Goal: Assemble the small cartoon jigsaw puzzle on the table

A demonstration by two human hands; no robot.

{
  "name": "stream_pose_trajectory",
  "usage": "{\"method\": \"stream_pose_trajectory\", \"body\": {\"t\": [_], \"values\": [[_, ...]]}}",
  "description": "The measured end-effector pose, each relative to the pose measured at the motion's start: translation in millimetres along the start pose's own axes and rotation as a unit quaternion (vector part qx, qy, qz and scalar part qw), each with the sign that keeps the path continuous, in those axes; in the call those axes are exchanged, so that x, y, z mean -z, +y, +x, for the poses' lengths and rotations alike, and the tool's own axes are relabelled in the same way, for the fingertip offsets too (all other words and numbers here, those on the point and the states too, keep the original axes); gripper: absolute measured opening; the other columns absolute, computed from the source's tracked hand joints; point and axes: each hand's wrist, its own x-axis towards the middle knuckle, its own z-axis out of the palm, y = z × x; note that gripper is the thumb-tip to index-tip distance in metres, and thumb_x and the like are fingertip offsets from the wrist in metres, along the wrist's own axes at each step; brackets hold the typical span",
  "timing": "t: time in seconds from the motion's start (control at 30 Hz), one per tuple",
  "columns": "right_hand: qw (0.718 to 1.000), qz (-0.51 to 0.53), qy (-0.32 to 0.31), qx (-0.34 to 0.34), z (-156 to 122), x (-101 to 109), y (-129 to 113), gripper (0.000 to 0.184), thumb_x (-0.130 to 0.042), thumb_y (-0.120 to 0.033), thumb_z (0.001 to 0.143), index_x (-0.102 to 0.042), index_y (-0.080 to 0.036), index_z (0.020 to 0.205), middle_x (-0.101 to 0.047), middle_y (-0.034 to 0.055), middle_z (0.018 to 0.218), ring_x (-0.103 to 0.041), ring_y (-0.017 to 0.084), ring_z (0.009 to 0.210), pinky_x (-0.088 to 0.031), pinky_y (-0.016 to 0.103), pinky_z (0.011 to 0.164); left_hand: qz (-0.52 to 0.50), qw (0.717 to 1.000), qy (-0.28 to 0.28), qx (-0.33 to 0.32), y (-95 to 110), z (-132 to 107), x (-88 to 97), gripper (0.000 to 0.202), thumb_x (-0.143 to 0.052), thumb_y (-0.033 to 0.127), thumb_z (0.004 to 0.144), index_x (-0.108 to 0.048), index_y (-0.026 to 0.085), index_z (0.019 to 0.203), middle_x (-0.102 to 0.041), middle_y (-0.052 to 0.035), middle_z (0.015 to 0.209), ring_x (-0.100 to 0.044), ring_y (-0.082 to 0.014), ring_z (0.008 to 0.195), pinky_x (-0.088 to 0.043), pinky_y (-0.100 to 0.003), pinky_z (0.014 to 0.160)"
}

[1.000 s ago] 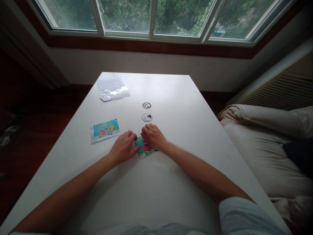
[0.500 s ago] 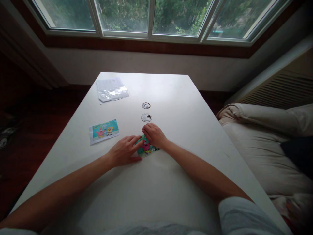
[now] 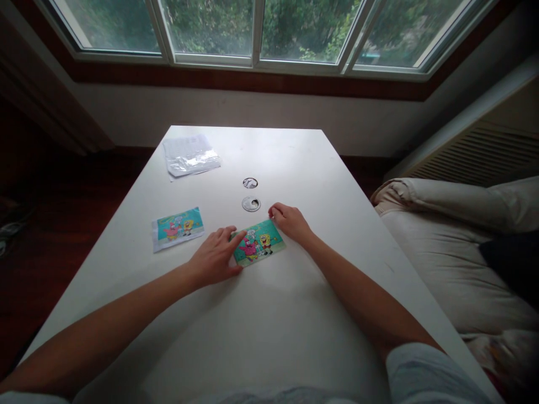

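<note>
A green cartoon picture sheet (image 3: 264, 246) lies at a slant on the white table, its printed figures facing up. My left hand (image 3: 217, 255) rests at its left edge, fingers spread, with the index finger and thumb touching the sheet. At the upper right corner is my right hand (image 3: 290, 221), its fingers curled together; what they hold, if anything, is hidden. To the left sits a similar cartoon picture (image 3: 179, 229) on a white backing, untouched by either hand.
Clear plastic packaging with white paper (image 3: 191, 156) lies at the table's far left. Two round inserts, a farther one (image 3: 250, 183) and a nearer one (image 3: 251, 203), are set in the tabletop (image 3: 290, 163). A cream sofa (image 3: 421, 252) stands along the right side.
My right hand has moved right along the sheet's upper edge to its corner, uncovering more of the picture. My left hand stays at the left edge with its fingers slightly more raised.
</note>
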Motion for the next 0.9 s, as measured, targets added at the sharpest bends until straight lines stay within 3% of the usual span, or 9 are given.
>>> {"method": "stream_pose_trajectory", "body": {"t": [0.1, 0.3, 0.63, 0.9], "values": [[1.0, -0.008, -0.002, 0.015, 0, -3, 1, 0.026, -0.048, -0.027, 0.098, -0.073, -0.026, 0.09, -0.076, 0.0025, 0.089, -0.064, 0.021, 0.081, -0.04, 0.031, 0.072, -0.012, 1.0, -0.001, 0.022, -7, 4, -0.8, 0.085, -0.076, 0.045, 0.079, -0.04, 0.024, 0.153, -0.051, -0.0162, 0.144, -0.05, -0.0369, 0.129, -0.044, -0.052, 0.109], [0.997, 0.044, 0.053, 0.027, 6, -15, 2, 0.024, -0.05, -0.027, 0.095, -0.074, -0.024, 0.094, -0.076, 0.0035, 0.094, -0.065, 0.021, 0.086, -0.045, 0.031, 0.077, -0.045, 0.998, 0.007, 0.036, -32, 19, 3.0, 0.083, -0.077, 0.043, 0.078, -0.042, 0.029, 0.152, -0.053, -0.0131, 0.14, -0.051, -0.0352, 0.126, -0.043, -0.049, 0.108], [0.984, 0.144, 0.091, 0.047, 18, -23, 19, 0.025, -0.052, -0.034, 0.095, -0.073, -0.021, 0.099, -0.075, 0.0047, 0.099, -0.066, 0.019, 0.085, -0.051, 0.032, 0.079, -0.066, 0.995, -0.066, 0.028, -47, 50, 15.0, 0.104, -0.085, 0.045, 0.066, -0.037, 0.031, 0.158, -0.049, -0.0119, 0.128, -0.05, -0.0339, 0.118, -0.043, -0.047, 0.105], [0.991, 0.086, 0.063, 0.081, 24, -24, 19, 0.02, -0.054, -0.029, 0.095, -0.072, -0.021, 0.097, -0.072, 0.0042, 0.095, -0.062, 0.019, 0.085, -0.048, 0.032, 0.079, -0.075, 0.996, -0.054, 0.005, -63, 57, 9.4, 0.105, -0.084, 0.047, 0.068, -0.034, 0.034, 0.159, -0.048, -0.0111, 0.132, -0.049, -0.0338, 0.121, -0.041, -0.047, 0.107]]}}
